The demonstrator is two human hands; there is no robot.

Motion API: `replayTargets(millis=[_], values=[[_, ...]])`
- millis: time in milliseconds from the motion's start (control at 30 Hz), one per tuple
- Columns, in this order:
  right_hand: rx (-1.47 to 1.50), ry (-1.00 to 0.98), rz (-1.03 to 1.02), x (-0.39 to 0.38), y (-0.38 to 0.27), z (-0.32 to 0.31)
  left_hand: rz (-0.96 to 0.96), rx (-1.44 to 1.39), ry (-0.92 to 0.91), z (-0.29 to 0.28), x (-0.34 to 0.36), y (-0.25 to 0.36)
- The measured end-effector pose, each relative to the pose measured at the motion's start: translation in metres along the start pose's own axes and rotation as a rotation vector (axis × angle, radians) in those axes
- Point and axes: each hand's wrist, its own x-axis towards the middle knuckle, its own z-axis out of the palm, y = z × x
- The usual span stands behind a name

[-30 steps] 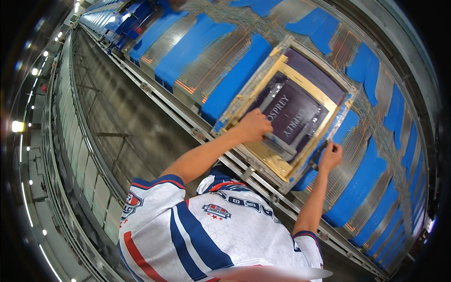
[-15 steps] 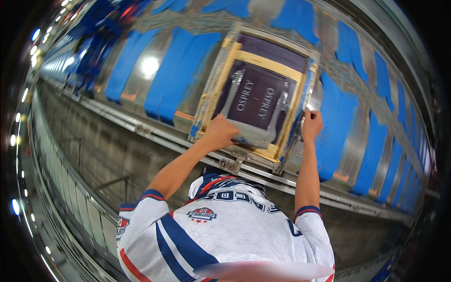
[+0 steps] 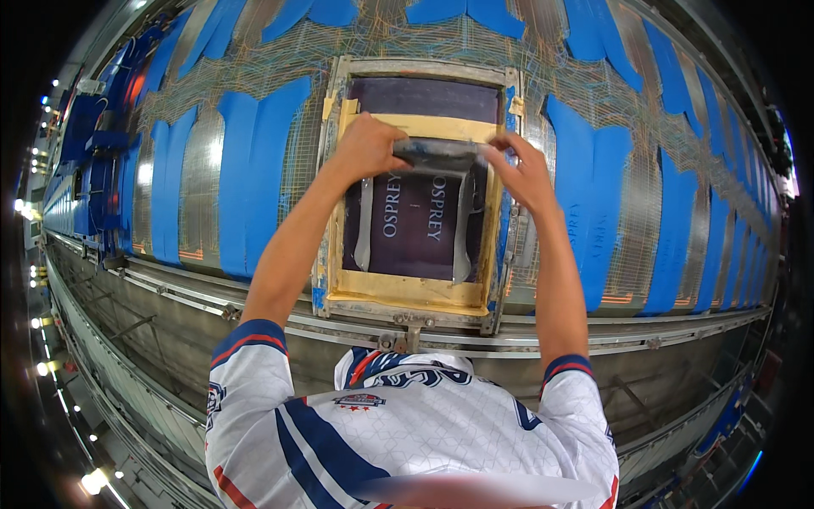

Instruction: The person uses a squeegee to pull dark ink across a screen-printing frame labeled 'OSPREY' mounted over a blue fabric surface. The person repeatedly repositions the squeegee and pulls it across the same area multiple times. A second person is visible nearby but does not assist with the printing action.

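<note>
A rectangular screen-printing frame (image 3: 415,303), with yellow tape round a dark mesh (image 3: 415,254) bearing pale lettering, sits on the long printing bed. A grey squeegee (image 3: 441,153) lies across the upper part of the mesh, below a band of yellow tape. My left hand (image 3: 367,149) is closed on the squeegee's left end. My right hand (image 3: 515,170) is at its right end, fingers curled on it and slightly blurred. Grey ink streaks (image 3: 459,246) run down both sides of the lettering.
The bed carries rows of blue cut pieces (image 3: 254,178) on metal plates with fine coloured lines between them. A rail (image 3: 644,328) runs along the near edge. Blue machinery (image 3: 102,187) stands at the left. A walkway with railings lies below the bed.
The squeegee and my left hand have moved from the near end of the mesh to the far end. My right hand has moved from beside the frame onto the squeegee. The view has turned.
</note>
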Motion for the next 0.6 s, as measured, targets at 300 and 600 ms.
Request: replayTargets(millis=[300,600], values=[[-0.67,-0.339,-0.068,0.04,-0.008,0.047,0.021,0.042,0.128,0.013,0.006,0.013],[-0.529,-0.388,-0.183,-0.121,-0.023,0.072,0.042,-0.052,0.012,0.065,-0.141,0.077]])
